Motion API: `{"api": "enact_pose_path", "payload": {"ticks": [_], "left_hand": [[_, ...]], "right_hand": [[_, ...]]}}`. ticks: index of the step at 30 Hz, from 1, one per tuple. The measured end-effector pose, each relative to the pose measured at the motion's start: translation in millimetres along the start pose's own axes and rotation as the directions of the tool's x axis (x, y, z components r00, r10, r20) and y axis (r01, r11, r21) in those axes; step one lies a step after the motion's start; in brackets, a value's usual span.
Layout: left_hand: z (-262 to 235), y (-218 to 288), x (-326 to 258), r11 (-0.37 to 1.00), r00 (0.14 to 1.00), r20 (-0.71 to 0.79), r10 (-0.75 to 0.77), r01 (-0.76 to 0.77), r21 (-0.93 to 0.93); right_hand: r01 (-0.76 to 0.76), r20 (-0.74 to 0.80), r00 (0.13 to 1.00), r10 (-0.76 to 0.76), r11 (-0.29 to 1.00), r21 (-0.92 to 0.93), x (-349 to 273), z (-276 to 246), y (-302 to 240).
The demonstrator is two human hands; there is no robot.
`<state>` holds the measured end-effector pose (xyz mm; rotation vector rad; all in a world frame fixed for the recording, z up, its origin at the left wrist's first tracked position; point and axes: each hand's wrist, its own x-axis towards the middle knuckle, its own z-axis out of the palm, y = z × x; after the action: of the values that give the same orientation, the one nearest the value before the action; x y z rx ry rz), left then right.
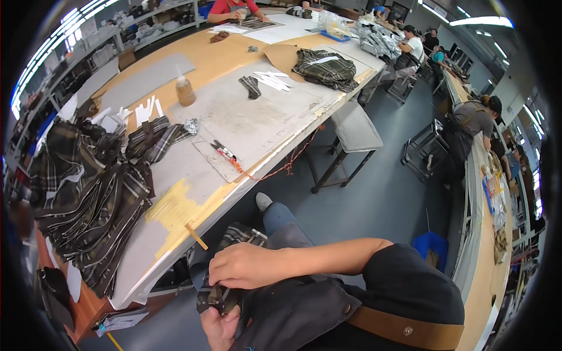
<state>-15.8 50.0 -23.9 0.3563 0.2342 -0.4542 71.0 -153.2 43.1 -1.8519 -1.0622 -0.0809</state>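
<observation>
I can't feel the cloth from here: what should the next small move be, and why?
Perhaps smooth the plaid cloth with the right hand while the left hand steadies it from below: it looks bunched between them, and both hands are on it.

Dark plaid fabric [215, 300], black apron [293, 313], brown strap [377, 322].
</observation>
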Motion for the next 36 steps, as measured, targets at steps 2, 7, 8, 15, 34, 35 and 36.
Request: {"api": "enact_pose_path", "payload": {"ticks": [2, 7, 8, 15, 34, 35, 36], "left_hand": [[9, 6, 1, 0.999, 0.998, 0.043, -0.054, 0.054, 0.006], [9, 13, -5, 0.973, 0.972, -0.222, -0.076, 0.121, 0.195], [17, 14, -7, 0.96, 0.932, -0.358, -0.061, 0.153, 0.234], [-58, 12, 16, 0.967, 0.952, 0.206, -0.225, 0.192, 0.167], [-36, 2, 34, 0.961, 0.962, -0.052, -0.27, 0.272, 0.044], [-39, 2, 36, 0.955, 0.955, -0.043, -0.294, 0.296, 0.035], [-40, 2, 37, 0.953, 0.955, 0.002, -0.298, 0.297, 0.06]], "right_hand": [[-0.001, 0.025, 1.0, 0.001, 1.0, -0.021, 3, 3, 0], [-0.034, -0.008, 0.999, 0.034, 0.999, -0.041, 8, 7, 0], [-0.051, 0.0, 0.999, 0.051, 0.997, -0.052, 8, 7, 1], [-0.123, 0.126, 0.983, 0.135, 0.988, -0.098, 4, 12, 2], [-0.202, -0.005, 0.979, 0.202, 0.976, -0.08, -10, 17, 33], [-0.215, -0.002, 0.977, 0.215, 0.975, -0.061, -12, 17, 33], [-0.229, 0.0, 0.973, 0.229, 0.972, -0.043, -14, 17, 32]]}}
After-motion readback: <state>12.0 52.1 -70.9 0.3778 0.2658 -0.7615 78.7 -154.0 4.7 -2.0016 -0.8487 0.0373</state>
